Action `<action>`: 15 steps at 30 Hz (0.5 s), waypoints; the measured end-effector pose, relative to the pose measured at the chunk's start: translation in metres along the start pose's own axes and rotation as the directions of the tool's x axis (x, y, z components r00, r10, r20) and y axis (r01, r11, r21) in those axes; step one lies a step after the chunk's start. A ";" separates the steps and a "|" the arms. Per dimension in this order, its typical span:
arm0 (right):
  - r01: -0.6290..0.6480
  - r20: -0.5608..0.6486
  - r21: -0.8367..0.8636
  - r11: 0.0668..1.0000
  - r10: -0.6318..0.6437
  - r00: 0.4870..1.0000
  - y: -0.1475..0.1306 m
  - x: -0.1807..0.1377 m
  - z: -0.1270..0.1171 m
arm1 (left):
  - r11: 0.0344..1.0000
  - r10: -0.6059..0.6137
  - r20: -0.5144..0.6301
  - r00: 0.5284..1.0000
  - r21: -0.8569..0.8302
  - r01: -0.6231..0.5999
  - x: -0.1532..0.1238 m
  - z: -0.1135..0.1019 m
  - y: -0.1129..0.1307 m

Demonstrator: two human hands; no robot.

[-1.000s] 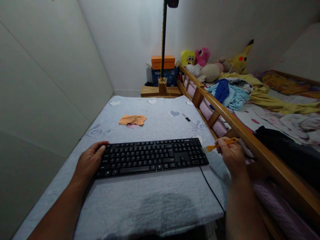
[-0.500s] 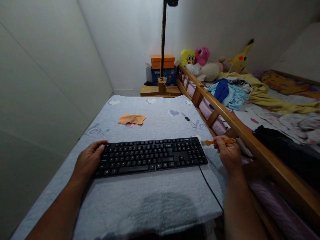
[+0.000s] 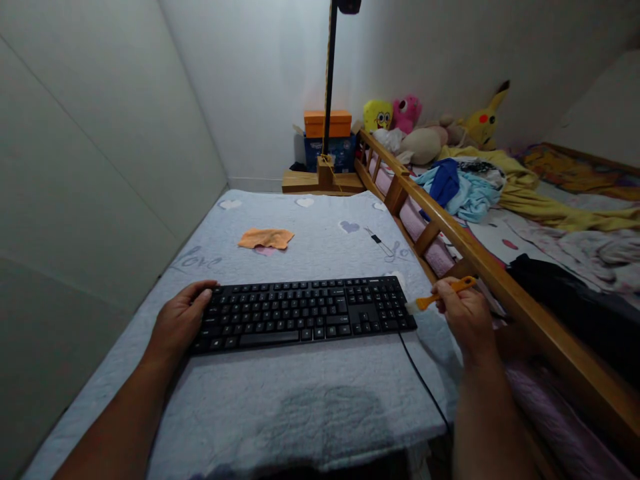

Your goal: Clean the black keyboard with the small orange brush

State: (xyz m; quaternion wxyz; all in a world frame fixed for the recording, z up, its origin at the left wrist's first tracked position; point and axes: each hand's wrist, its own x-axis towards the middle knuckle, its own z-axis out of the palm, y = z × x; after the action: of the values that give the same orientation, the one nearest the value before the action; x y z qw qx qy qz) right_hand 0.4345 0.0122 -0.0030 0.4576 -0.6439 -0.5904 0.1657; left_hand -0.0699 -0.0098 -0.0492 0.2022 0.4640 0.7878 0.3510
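A black keyboard (image 3: pixel 305 313) lies across a pale blue quilted cloth (image 3: pixel 290 393) printed with hearts. My left hand (image 3: pixel 177 323) rests on the keyboard's left end, fingers curled over its edge. To the right of the keyboard, my right hand (image 3: pixel 463 313) pinches a small orange-handled brush (image 3: pixel 437 297). Its white bristles touch the keyboard's right edge near the number pad. The keyboard's black cable (image 3: pixel 423 383) runs off the front right corner.
An orange cloth (image 3: pixel 266 238) lies further back on the quilt, and a small tool (image 3: pixel 380 243) at the right. A wooden bed rail (image 3: pixel 450 233) runs along the right, with clothes and plush toys (image 3: pixel 430 127) behind. A black pole (image 3: pixel 327 87) and boxes (image 3: pixel 327 137) stand at the back.
The brush tip dipped back down along the keyboard's right edge after rising half a second ago. My left hand has stayed on the keyboard's left end.
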 end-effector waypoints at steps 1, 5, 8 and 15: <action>-0.012 -0.007 0.030 0.999 0.012 1.000 -0.001 0.001 0.005 | 1.000 -0.001 0.002 1.000 -0.001 0.001 0.000 0.000 0.000; -0.016 -0.002 0.097 0.995 0.016 1.000 -0.002 0.006 0.031 | 0.999 -0.006 0.013 1.000 -0.042 0.007 -0.001 0.001 -0.003; 0.013 -0.003 0.088 0.996 -0.013 1.000 -0.003 0.006 0.044 | 0.997 -0.001 0.003 1.000 -0.072 0.001 -0.001 0.001 -0.006; 0.098 0.067 -0.033 0.995 -0.096 0.993 -0.002 0.003 0.042 | 0.999 -0.006 0.018 1.000 -0.048 0.007 -0.001 0.000 -0.004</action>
State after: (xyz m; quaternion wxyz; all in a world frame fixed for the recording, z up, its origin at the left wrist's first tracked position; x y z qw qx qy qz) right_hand 0.4019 0.0312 -0.0227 0.4338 -0.6170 -0.6385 0.1535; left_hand -0.0716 -0.0123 -0.0524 0.2213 0.4596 0.7789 0.3650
